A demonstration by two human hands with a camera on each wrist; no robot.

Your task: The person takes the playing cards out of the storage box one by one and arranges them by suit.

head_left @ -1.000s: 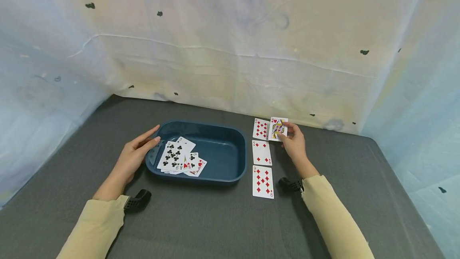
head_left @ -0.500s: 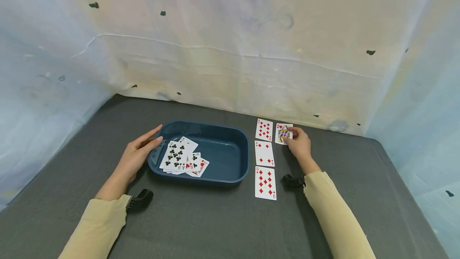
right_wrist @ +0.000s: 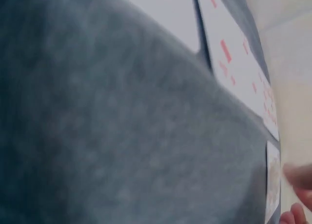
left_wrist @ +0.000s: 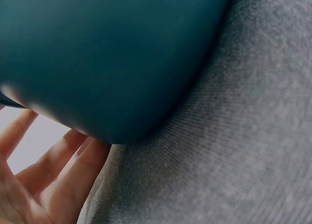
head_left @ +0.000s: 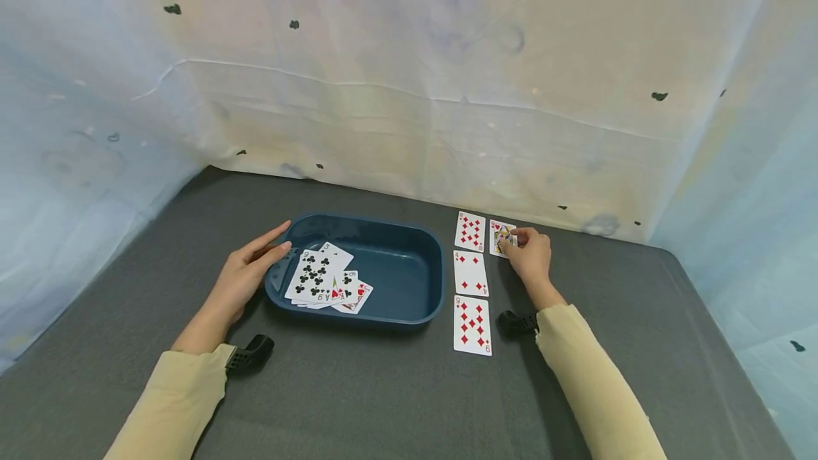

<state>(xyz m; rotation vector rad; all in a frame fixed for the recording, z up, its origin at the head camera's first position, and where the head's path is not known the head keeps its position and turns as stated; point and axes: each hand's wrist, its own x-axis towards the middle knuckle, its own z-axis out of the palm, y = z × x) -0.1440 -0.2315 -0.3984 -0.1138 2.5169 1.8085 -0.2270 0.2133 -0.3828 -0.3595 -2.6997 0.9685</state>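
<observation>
The face card (head_left: 498, 238) with a red heart lies on the table (head_left: 358, 389) just right of the farthest of three diamond cards (head_left: 470, 273); a second ago I held it overlapping that one. So I judge its placing all but done, apart from the diamonds. My right hand (head_left: 532, 255) is at its right side; whether the fingertips pinch or merely touch it, I can't tell. Left of the column sits the tray (head_left: 402, 268), a loose pile of cards (head_left: 310, 275) in it; my left hand (head_left: 243, 268) stays with straight fingers against its left end.
</observation>
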